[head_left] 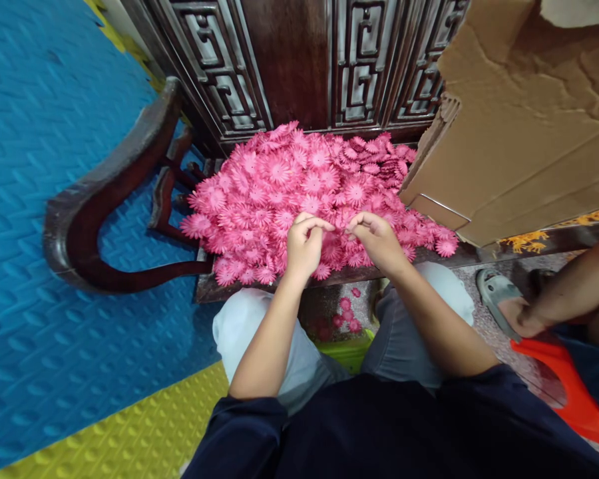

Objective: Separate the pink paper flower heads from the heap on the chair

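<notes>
A wide heap of pink artificial flower heads (279, 171) covers the dark wooden bench seat. Over the front part of this heap, my left hand (304, 245) is closed in a pinch, its index finger pointing right. My right hand (377, 239) faces it a short gap away, thumb and index finger also pinched. Whatever is between the fingertips of either hand is too small to make out against the pink behind. Several loose pink flower heads (347, 313) lie lower down, between the knees.
A torn cardboard box (534, 126) stands on the bench at right, with orange flowers (524, 241) by its base. A curved wooden armrest (74, 226) bounds the left. Another person's leg (569, 283) and a red plastic stool (569, 392) are at right.
</notes>
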A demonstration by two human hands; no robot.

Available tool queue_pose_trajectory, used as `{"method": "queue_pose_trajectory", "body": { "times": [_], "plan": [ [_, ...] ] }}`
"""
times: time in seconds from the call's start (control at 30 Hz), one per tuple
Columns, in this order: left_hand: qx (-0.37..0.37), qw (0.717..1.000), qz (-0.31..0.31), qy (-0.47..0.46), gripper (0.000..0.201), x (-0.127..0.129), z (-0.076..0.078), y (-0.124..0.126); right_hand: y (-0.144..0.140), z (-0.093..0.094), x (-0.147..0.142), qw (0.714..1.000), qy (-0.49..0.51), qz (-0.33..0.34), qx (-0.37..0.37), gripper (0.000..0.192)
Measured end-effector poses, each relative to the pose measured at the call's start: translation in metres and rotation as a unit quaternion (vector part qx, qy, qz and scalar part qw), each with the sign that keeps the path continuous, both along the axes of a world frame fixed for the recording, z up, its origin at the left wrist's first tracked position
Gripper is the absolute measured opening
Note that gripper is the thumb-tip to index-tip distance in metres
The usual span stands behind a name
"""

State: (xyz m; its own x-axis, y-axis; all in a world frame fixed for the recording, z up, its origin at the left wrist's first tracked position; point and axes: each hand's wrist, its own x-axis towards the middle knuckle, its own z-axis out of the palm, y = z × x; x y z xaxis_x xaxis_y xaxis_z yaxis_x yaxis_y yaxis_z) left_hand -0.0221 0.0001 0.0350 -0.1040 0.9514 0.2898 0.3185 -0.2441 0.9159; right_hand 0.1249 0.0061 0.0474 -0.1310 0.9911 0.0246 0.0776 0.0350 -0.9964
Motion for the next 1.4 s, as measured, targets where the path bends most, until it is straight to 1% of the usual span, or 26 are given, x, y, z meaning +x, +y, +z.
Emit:
{"method": "queue_pose_trajectory", "body": {
  "times": [0.13,0.23,0.33,0.47,0.57,0.7,0.83,1.1,1.27,1.4],
  "plan": [
    [0.003,1.0,-0.018,0.003,0.022,0.002,0.0,0.0,-0.001,-0.001,-0.001,1.0,-0.01,0.002,0.013,0.005],
    [-0.003,0.999,-0.031,-0.015,0.013,0.004,0.002,-0.001,-0.001,-0.001,-0.001,1.0,-0.016,0.002,0.017,0.006],
    [-0.022,0.998,-0.043,-0.041,0.013,0.005,0.002,0.0,-0.001,-0.001,-0.001,0.999,-0.026,0.003,0.022,0.006],
    [-0.037,0.998,-0.032,-0.051,0.011,0.004,0.0,0.002,-0.001,-0.002,-0.001,0.999,-0.025,0.007,0.019,0.006],
    [-0.052,0.995,-0.037,-0.08,0.009,0.003,-0.002,0.003,-0.001,-0.002,-0.001,0.999,-0.026,0.008,0.019,0.006],
    [-0.087,0.984,-0.051,-0.15,0.009,0.003,-0.003,0.004,-0.001,0.0,-0.001,0.999,-0.028,0.009,0.019,0.006],
    [-0.126,0.97,-0.054,-0.203,0.016,0.005,-0.002,0.003,-0.002,0.0,0.0,0.999,-0.034,0.015,0.012,0.007],
    [-0.157,0.941,-0.082,-0.287,0.022,0.001,-0.006,0.007,0.001,0.0,0.004,0.999,-0.041,0.015,0.02,0.006],
    [-0.147,0.941,-0.063,-0.297,0.022,-0.001,-0.006,0.008,0.001,0.007,0.005,0.999,-0.047,0.003,0.019,0.006],
    [-0.128,0.942,-0.028,-0.308,0.02,-0.001,-0.005,0.01,0.001,0.007,0.005,0.998,-0.058,0.006,0.026,0.007]
  ]
}}
